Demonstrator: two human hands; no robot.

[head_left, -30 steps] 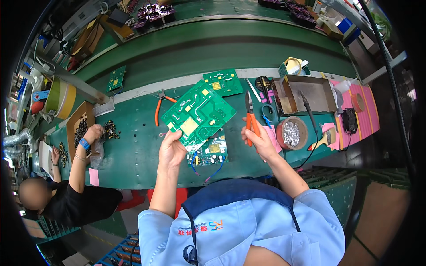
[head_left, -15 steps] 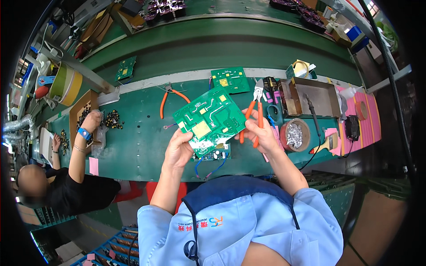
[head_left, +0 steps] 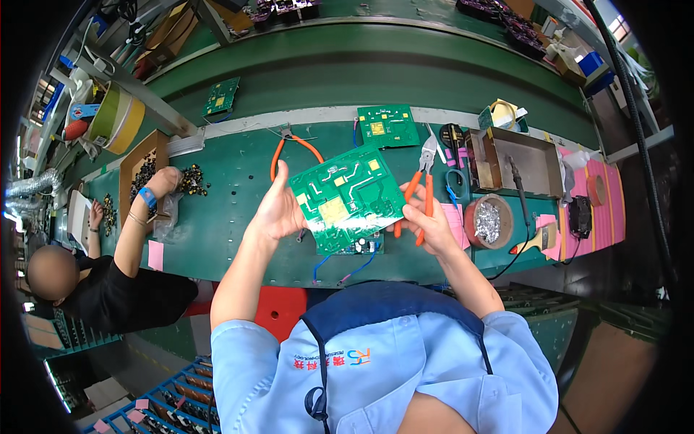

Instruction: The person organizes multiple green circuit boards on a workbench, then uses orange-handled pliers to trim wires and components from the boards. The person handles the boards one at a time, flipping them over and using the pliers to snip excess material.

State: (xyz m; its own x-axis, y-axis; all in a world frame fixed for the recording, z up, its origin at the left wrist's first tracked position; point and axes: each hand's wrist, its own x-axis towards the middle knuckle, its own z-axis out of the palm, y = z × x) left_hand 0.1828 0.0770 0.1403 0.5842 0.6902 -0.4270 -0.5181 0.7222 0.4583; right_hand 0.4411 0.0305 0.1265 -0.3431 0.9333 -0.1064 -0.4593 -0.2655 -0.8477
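A green circuit board (head_left: 372, 189), solder side up and tilted, is held over the bench. At its left edge is my left hand (head_left: 278, 210), thumb raised off the board's face and fingers partly hidden behind it. My right hand (head_left: 434, 226) grips the board's right corner and also holds cutters (head_left: 426, 177) with orange handles, jaws pointing away from me. Beneath, partly covered, lies another board (head_left: 361, 247) with components and blue leads (head_left: 322, 269). Farther back are a third green board (head_left: 390, 129) and orange-handled pliers (head_left: 277, 160).
To the right stand a round tub (head_left: 486, 223) of silvery bits, a metal tray (head_left: 528, 163), a soldering iron (head_left: 517, 177), a brush (head_left: 531, 241) and blue-handled scissors (head_left: 454, 186). At left, a co-worker's hand (head_left: 165, 181) reaches by a carton (head_left: 141, 163) of small dark parts.
My left thumb has come off the board's face, and that hand has moved out to its left edge. The board has turned slightly. My right hand keeps the cutters.
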